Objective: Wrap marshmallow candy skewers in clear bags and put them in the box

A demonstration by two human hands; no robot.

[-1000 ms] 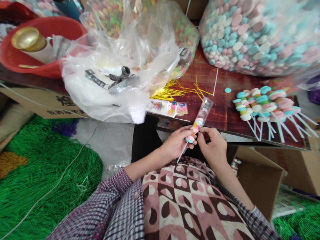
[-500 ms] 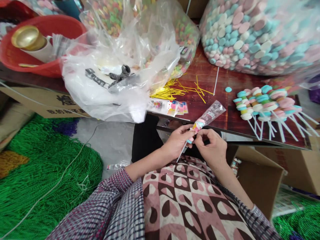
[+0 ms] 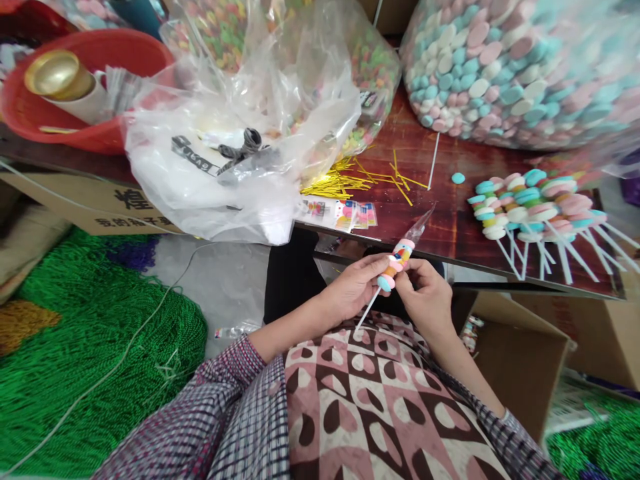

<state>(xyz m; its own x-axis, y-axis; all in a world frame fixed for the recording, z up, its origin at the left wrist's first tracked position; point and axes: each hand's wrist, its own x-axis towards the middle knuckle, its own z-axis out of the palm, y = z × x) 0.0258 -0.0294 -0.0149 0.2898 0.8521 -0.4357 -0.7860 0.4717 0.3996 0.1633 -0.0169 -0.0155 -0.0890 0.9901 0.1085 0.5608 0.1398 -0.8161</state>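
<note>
Between my two hands is a marshmallow skewer (image 3: 385, 283), pink, blue and yellow pieces on a white stick that points down toward my lap. A clear printed plastic sleeve (image 3: 416, 230) covers its upper part and tapers beyond the candy. My left hand (image 3: 357, 287) is closed around the skewer from the left, thumb on top. Fingers of my right hand (image 3: 425, 293) pinch at the candy's right side, on the sleeve as far as I can see; the fingertips are partly hidden.
Finished-looking skewers (image 3: 543, 207) lie piled on the table's right (image 3: 410, 143). Gold twist ties (image 3: 333, 180) and printed sleeves (image 3: 345, 213) lie near the front edge. Behind stand a large marshmallow bag (image 3: 480, 73), gummy bags (image 3: 370, 60) and a red basket (image 3: 145, 50). An open carton (image 3: 520, 360) sits below right.
The sleeve has come further down over the candy, its loose end now narrower. The skewer has turned slightly, showing more pieces between my hands.
</note>
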